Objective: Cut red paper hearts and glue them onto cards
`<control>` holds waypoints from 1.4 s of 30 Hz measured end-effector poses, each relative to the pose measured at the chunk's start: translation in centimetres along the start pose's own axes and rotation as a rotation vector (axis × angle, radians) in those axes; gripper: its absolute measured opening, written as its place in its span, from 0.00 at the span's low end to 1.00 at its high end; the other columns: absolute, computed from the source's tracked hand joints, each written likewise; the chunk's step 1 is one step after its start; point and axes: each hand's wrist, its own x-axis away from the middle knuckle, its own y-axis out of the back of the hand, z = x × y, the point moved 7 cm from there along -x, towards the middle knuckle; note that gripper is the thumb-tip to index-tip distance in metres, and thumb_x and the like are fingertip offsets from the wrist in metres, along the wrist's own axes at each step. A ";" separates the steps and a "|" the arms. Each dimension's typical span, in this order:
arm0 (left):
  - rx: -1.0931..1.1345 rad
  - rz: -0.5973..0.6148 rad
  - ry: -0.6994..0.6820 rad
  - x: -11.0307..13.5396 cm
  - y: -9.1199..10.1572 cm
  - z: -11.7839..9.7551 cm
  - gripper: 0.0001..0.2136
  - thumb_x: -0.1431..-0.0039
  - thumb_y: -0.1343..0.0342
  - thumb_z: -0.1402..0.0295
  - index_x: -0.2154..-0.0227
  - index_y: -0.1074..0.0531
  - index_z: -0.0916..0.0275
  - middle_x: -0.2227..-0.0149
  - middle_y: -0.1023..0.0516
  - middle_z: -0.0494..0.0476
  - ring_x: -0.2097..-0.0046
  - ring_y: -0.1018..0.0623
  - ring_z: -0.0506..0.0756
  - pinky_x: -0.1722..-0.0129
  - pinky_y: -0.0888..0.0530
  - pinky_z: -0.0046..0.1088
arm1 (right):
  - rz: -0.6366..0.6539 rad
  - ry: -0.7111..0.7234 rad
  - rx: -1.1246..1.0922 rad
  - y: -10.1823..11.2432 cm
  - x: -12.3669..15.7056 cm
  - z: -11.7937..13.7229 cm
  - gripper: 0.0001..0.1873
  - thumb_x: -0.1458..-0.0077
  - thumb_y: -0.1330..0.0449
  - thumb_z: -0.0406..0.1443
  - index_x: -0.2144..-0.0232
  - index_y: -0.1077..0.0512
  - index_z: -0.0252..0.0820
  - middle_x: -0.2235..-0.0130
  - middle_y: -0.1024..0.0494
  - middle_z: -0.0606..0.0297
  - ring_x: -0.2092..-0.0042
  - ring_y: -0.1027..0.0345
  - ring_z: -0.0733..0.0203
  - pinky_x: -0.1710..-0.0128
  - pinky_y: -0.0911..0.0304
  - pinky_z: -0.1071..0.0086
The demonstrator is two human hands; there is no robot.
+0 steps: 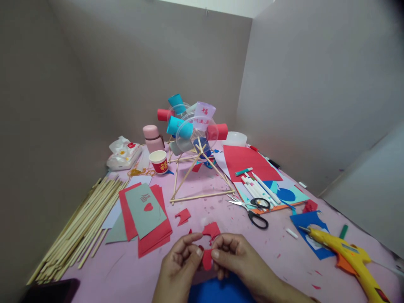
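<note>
Close to the table's front edge, a small piece of red paper (207,260) is held up between my two hands. My left hand (181,263) is closed, thumb and index finger pinching at its left side, where a darker red bit shows by the thumb tip. From the other side my right hand (236,254) pinches the paper between thumb and fingers. Just beyond the fingertips lie cut red paper scraps (211,230); another red scrap (183,216) sits further left. Below the hands is a blue sheet (221,290), partly hidden by them.
A stick-frame wheel with coloured cups (202,126) stands mid-table. Bamboo sticks (78,223), grey and red cards (145,210) and a paper cup (158,162) are left. Scissors (252,210), markers (257,189) and a yellow glue gun (344,252) lie right. Walls enclose the table.
</note>
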 end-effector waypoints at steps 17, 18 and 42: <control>-1.040 -0.118 -0.526 -1.7 2.7 -2.9 0.15 0.42 0.52 0.60 0.58 0.28 0.61 0.57 0.22 0.61 0.56 0.25 0.61 0.56 0.29 0.41 | -0.008 0.063 0.783 0.8 0.0 0.4 0.08 0.55 0.44 0.30 0.75 0.24 0.38 0.78 0.27 0.67 0.75 0.37 0.65 0.75 0.45 0.73; -1.091 -0.109 -0.560 -1.7 2.4 -2.9 0.15 0.43 0.52 0.61 0.58 0.27 0.62 0.58 0.22 0.62 0.56 0.25 0.62 0.56 0.30 0.43 | -0.010 0.105 0.812 0.8 0.0 0.7 0.09 0.54 0.45 0.30 0.74 0.24 0.38 0.77 0.25 0.66 0.74 0.36 0.64 0.74 0.44 0.73; -0.472 0.093 -0.258 0.1 -0.1 -0.9 0.08 0.46 0.45 0.61 0.75 0.27 0.58 0.77 0.23 0.49 0.71 0.24 0.53 0.70 0.28 0.24 | 0.050 0.100 0.145 -0.6 0.0 0.6 0.22 0.50 0.42 0.50 0.78 0.31 0.36 0.81 0.28 0.66 0.79 0.36 0.67 0.78 0.43 0.75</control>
